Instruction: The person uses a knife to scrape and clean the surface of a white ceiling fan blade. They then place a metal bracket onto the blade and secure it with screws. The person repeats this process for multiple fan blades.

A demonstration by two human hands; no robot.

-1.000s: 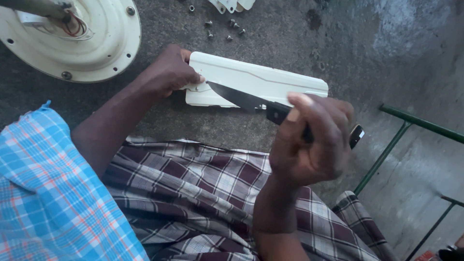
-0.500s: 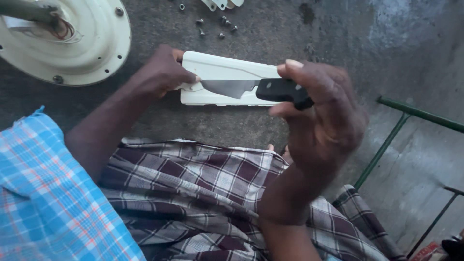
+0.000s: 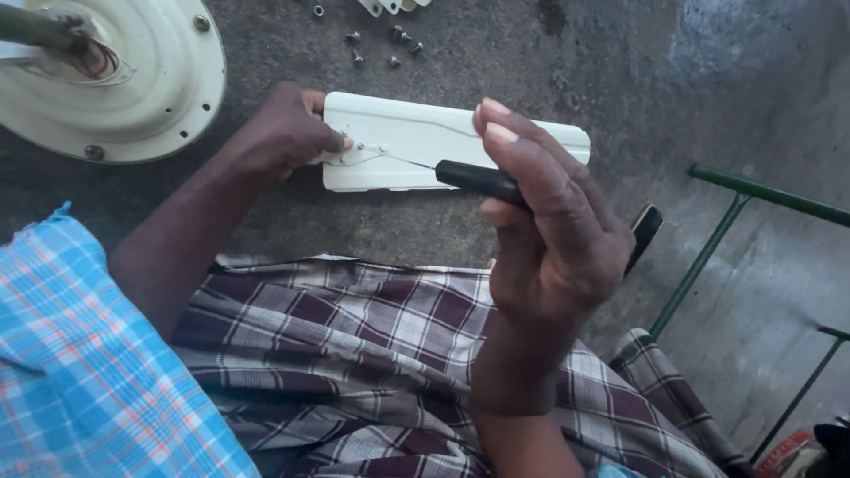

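Observation:
A long white flat panel (image 3: 425, 142), like a fan blade, lies on the grey concrete floor in front of me. My left hand (image 3: 279, 133) presses down on its left end, fingers curled over the edge. My right hand (image 3: 553, 221) grips a black-handled knife (image 3: 482, 181); its thin blade is edge-on to me and points left, with the tip at the panel's left part, close to my left fingers. The handle's rear end sticks out behind my palm.
A round cream fan motor housing (image 3: 133, 88) with a rod and wires sits at the top left. Several small screws and nuts (image 3: 376, 40) lie on the floor above the panel. A green metal frame (image 3: 753, 195) stands at right. My checked cloth (image 3: 372, 354) covers my lap.
My right hand has turned the knife so the blade went from flat and broad to edge-on. It moved lower on the panel, the tip nearer my left hand. The left hand stayed put.

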